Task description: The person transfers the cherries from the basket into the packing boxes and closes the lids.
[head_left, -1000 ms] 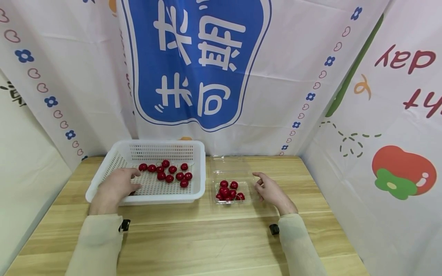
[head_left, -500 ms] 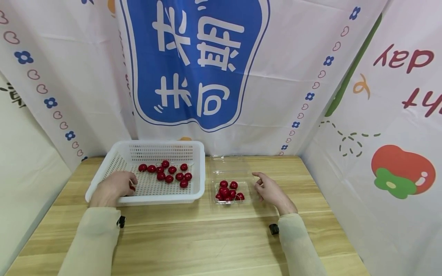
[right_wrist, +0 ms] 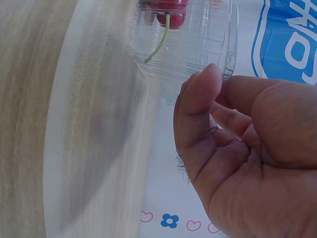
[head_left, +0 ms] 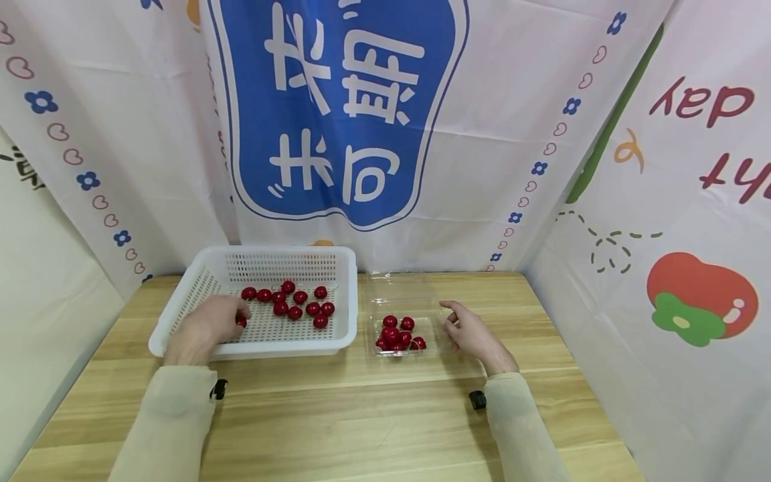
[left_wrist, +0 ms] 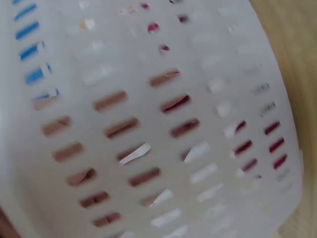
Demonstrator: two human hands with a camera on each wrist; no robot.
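Note:
My left hand (head_left: pixel 213 323) reaches into the white plastic basket (head_left: pixel 277 346) and pinches a red cherry (head_left: pixel 241 322), mostly covered by the fingers. Several more cherries (head_left: pixel 280 308) lie loose on the basket floor to its right. In the left wrist view the slotted basket wall (left_wrist: pixel 163 114) fills the picture, and the hand shows only in pieces through the slots. Beside a clear plastic clamshell box (head_left: pixel 431 335) holding several cherries (head_left: pixel 390 335), my right hand (head_left: pixel 474 335) stays with loosely curled fingers and nothing in it. One cherry stem (right_wrist: pixel 162 42) shows through the box's side.
The box's clear lid (head_left: pixel 400 288) is raised at the back. Both containers stand on a wooden table (head_left: pixel 361 422), close to its back edge. A printed cloth (head_left: pixel 482 167) hangs right behind them, and another printed cloth (head_left: pixel 680 375) runs along the right.
My left hand closes on a cherry near the basket's front left corner, then shifts slightly right and up with it. My right hand and the clamshell box keep their places.

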